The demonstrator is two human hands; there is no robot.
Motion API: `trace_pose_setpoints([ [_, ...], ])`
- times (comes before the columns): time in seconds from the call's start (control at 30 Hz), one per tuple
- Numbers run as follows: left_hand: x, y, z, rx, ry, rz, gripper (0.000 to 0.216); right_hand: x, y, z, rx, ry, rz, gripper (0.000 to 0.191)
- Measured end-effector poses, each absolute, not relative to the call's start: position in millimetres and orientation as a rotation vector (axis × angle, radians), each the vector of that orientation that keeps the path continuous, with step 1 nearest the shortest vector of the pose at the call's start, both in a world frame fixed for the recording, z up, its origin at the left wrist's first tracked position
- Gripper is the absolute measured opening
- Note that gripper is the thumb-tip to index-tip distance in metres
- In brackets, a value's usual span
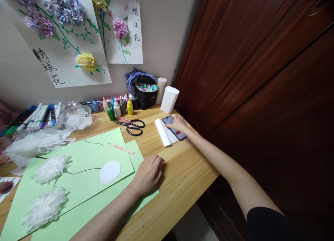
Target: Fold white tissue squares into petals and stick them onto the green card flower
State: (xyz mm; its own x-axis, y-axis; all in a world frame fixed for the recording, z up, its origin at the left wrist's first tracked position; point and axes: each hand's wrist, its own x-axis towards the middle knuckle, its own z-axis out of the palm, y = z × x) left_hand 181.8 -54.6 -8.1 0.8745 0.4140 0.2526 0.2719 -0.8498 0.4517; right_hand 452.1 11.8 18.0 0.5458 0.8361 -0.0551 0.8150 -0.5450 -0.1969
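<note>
My right hand [179,124] reaches to the far right of the table, its thumb and fingers about the edges of a smartphone [180,135] with a lit screen. The phone lies beside a white roll of thin paper [162,133], partly over its loose sheet. My left hand [148,175] rests with curled fingers on the near edge of the light green card [88,154]; nothing shows in it. On the card are two fluffy white paper tufts [50,168], a white paper oval [110,171], thin dark curved lines and a flat wooden stick [121,148].
Black-handled scissors [130,125] lie beyond the card. Behind them stand several paint bottles [117,108], a black marker case [147,96] and a white container [169,100]. A bowl of paper pieces [75,117] and markers [43,115] are at left. A dark wooden cabinet [247,77] borders the right.
</note>
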Motion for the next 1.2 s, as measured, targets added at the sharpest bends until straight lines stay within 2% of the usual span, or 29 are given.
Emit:
trace_pose_setpoints([
  [0.3, 181.5, -55.0, -5.2, 2.625, 0.5, 0.447, 0.015, 459.6, 11.7, 7.2, -2.566, -1.464, 0.103, 0.084],
  [0.4, 181.3, -54.8, -5.2, 2.622, 0.506, 0.437, 0.016, 461.6, 9.2, 4.3, -2.367, -1.627, -0.048, 0.071],
  [0.5, 181.1, -54.7, -5.2, 2.625, 0.506, 0.447, 0.016, 465.2, 5.7, 4.3, -2.301, -1.747, -0.06, 0.055],
  [0.63, 181.3, -54.9, -5.0, 2.629, 0.503, 0.462, 0.017, 473.5, -3.4, 8.0, -2.283, -1.809, -0.042, 0.054],
  [0.77, 181.8, -55.1, -4.6, 2.624, 0.49, 0.469, 0.016, 486.1, -19.5, 9.2, -2.165, -1.803, -0.036, 0.045],
  [0.97, 181.6, -55.5, -5.3, 2.629, 0.481, 0.473, 0.015, 496.0, -42.9, 2.9, -1.961, -1.768, -0.139, 0.038],
  [1.2, 182.2, -54.9, -6.3, 2.625, 0.484, 0.476, 0.017, 493.0, -50.0, 4.3, -1.954, -1.84, -0.182, 0.034],
])
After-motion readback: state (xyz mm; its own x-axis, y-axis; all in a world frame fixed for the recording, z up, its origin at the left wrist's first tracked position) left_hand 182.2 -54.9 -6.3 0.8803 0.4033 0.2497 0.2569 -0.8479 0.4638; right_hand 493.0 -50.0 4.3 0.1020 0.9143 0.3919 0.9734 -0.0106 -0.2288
